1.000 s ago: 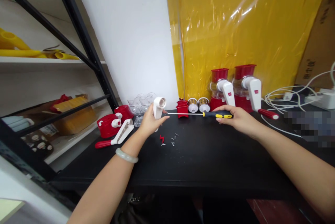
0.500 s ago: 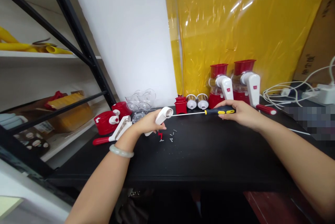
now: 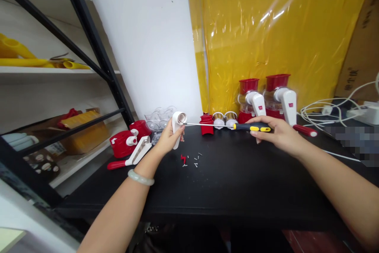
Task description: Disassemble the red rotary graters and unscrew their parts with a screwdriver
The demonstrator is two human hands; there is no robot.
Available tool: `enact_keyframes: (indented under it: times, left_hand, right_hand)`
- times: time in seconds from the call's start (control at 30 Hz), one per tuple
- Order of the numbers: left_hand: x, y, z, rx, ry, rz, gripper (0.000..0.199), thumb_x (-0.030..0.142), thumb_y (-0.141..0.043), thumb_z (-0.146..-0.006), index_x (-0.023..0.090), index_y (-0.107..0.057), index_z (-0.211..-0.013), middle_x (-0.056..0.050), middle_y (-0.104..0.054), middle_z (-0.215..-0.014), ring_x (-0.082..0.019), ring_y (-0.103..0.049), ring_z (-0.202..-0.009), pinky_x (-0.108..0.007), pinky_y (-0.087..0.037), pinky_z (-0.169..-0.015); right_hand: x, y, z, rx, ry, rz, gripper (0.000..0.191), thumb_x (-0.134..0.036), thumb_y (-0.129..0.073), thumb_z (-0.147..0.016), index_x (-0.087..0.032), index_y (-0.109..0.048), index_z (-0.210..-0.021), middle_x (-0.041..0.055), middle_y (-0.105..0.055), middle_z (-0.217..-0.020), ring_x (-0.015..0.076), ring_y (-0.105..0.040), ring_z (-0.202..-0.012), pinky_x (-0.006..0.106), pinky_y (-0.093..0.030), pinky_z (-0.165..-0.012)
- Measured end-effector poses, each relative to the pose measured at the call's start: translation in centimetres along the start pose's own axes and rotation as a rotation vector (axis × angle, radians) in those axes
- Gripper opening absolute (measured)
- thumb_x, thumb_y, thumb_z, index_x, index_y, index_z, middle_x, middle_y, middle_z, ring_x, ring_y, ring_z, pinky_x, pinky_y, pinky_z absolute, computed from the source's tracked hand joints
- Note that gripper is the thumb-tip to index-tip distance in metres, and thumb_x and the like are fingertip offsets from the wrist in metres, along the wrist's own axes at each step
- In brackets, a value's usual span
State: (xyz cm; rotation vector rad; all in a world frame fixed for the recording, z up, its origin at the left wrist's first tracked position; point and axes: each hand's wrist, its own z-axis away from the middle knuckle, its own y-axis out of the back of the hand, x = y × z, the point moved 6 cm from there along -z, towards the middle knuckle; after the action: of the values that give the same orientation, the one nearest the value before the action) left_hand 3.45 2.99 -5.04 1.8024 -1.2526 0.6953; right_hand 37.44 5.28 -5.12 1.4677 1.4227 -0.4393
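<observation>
My left hand is closed around a white plastic crank-arm housing, held upright above the table with its round opening facing me. In my right hand is a screwdriver with a black-and-yellow handle, lying level and pointing left. Its thin shaft reaches the housing's side; whether the tip sits in a hole cannot be made out. Below on the table lie a small red plastic piece and several loose screws.
To the left stand red grater bases, a white-and-red crank handle and clear plastic parts. Behind are red hoppers, grating drums and two assembled rotary graters. White cables lie at right; a black-framed shelf rises at left.
The white housing has turned from tilted to more upright, shifting slightly left in my left hand. My right hand still holds the screwdriver against it. The camera view has shifted slightly.
</observation>
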Motion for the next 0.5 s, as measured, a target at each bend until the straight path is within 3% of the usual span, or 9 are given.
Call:
enact_keyframes:
  times: [0.2,0.5]
  left_hand:
    - [-0.3,-1.0,0.1,0.015,-0.037,0.169,0.049,0.038,-0.066,-0.080,0.020,-0.040,-0.117,0.005,-0.055,-0.073,-0.009,-0.056,-0.056,-0.033,-0.058,-0.063]
    - [0.0,-1.2,0.1,0.061,-0.116,0.217,0.049,0.042,-0.062,-0.084,0.022,-0.036,-0.120,0.006,-0.052,-0.075,-0.007,-0.053,-0.056,-0.028,-0.056,-0.061]
  right_hand:
    - [-0.5,-1.8,0.4,-0.024,0.016,-0.049,0.041,-0.044,-0.070,-0.074,-0.020,-0.062,-0.106,-0.0011,-0.063,-0.064,0.0180,-0.062,-0.062,0.034,-0.047,-0.067]
    - [-0.2,-1.4,0.5,0.025,0.007,-0.101,0.042,-0.044,-0.069,-0.075,-0.020,-0.060,-0.108,-0.0028,-0.061,-0.062,0.0173,-0.061,-0.062,0.034,-0.046,-0.070]
